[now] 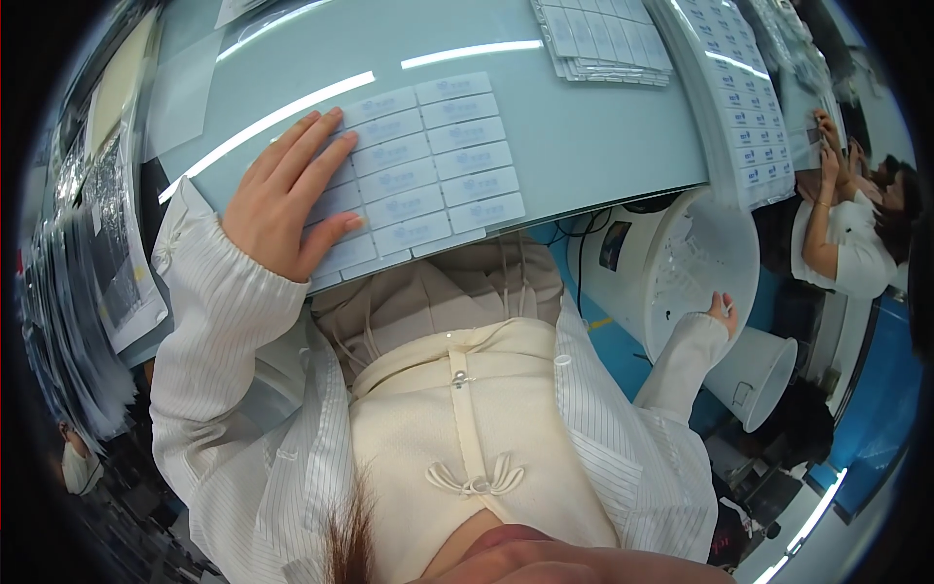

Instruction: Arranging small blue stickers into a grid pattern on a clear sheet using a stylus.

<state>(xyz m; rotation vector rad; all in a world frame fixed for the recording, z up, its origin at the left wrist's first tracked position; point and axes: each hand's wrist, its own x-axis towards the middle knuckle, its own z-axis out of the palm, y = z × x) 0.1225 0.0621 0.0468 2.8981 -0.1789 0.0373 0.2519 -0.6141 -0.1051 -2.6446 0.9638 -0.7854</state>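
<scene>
My left hand [292, 200] lies flat with its fingers stretched out. It rests on the left side of a sheet of white rectangular labels [399, 180] with faint blue print. The sheet lies at the near edge of the glass-topped table [574, 136], and the hand hides part of its left columns. Away to the right, my right hand [722, 310] is at the rim of a large white bin [632, 263]. Only a few of its fingers show beyond the sleeve; they look apart, and I see nothing held in them.
A stack of similar label sheets [603, 39] sits at the far right of the table. Beside it lie blue-printed sheets [735, 97]. Clear plastic sleeves [78, 321] hang at the left. A smaller white bin [764, 380] stands near the large one. Another person [846, 224] works farther right.
</scene>
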